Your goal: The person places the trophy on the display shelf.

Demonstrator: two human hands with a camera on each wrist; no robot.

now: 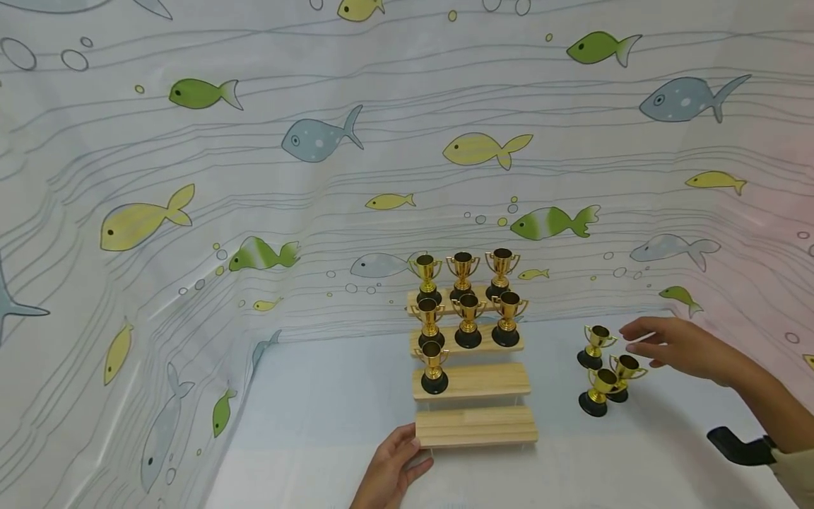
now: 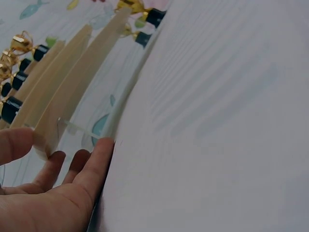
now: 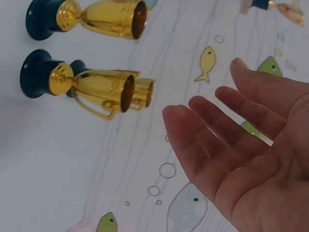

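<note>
A tiered wooden display rack (image 1: 477,424) stands in the middle of the head view. Three small gold trophies with black bases, one of them a trophy cup (image 1: 463,272), line its top step. Three more fill the second step, and a single trophy (image 1: 434,367) sits at the left of the third. My left hand (image 1: 391,466) pinches the left end of the lowest board (image 2: 72,96), thumb on one side and fingers below. To the right, my right hand (image 1: 683,348) hovers with loosely extended fingers beside three loose trophies (image 1: 598,346); its palm (image 3: 260,183) holds nothing.
White cloth with printed fish forms the backdrop (image 1: 394,170) and rises behind the rack. The pale tabletop (image 1: 305,417) spreads around the rack. A black wrist strap piece (image 1: 740,449) juts out by the right sleeve (image 1: 795,474).
</note>
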